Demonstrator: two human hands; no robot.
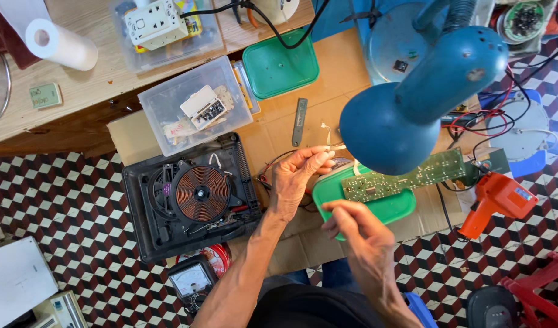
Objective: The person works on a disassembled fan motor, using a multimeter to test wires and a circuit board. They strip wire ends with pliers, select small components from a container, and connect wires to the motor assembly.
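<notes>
Both hands are seen low in the view, above a sheet of cardboard (327,79) spread on the floor; the left hand (294,179) is raised with its fingers drawn together, and something thin and pale seems to be pinched at the fingertips (325,155), though what exactly is gripped cannot be told; the right hand (358,228) is loosely curled, thumb against forefinger, at the near edge of a green lid (388,209); whether anything is pinched there cannot be told. On the green lid a long green circuit board (412,176) is laid, reaching out to the right past the lid's edge; part of it is hidden by the blue desk lamp (412,109), whose shade hangs over the work.

Left of the hands an opened induction cooker (191,194) is set, its copper coil (201,193) and fan bared; just below it an analogue multimeter (192,280) is placed. Behind the cooker a clear plastic box (163,106) of small parts is kept, and beside that a green container (279,67); a flat metal strip (299,121) is left on the cardboard between them and the hands. To the right an orange soldering gun (494,200) is rested near red and black wires (485,124). On the wooden worktop (102,79) at the top a paper roll (60,44) and a white socket strip (156,23) are seen.
</notes>
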